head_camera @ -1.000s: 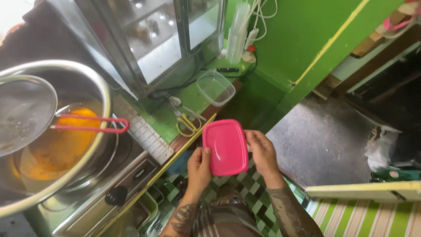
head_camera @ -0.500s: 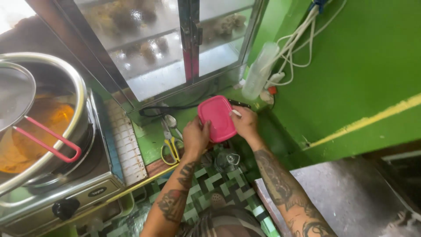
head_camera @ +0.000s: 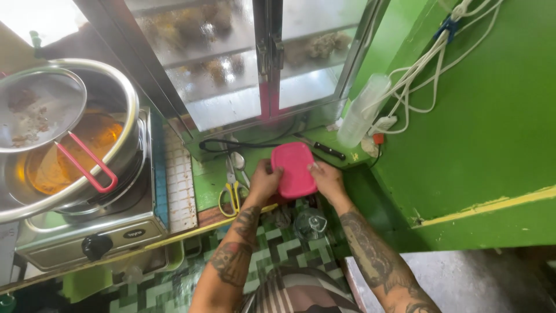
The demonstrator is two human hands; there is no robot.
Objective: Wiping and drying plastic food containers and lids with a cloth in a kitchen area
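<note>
Pink lid [head_camera: 294, 169], green counter [head_camera: 211, 181], yellow-handled scissors [head_camera: 231, 194], green zigzag-patterned floor [head_camera: 272, 246].

pink lid [head_camera: 294, 169] carried forward from above the floor, now lowered over the green counter [head_camera: 208, 179], both hands pressing its ends

Bright daylight from far left, glare on the glass cabinet [head_camera: 243, 64]; wide-angle bend at edges, floor dim.

The pink lid [head_camera: 293, 170] looks like smooth plastic with a soft gloss. The big pot [head_camera: 87, 139] and the strainer [head_camera: 37, 110] are shiny metal; the strainer handle [head_camera: 87, 163] has a red plastic coating. The cabinet doors [head_camera: 255, 64] are glass, partly fogged. The green counter [head_camera: 211, 182] is painted and matt.
</note>
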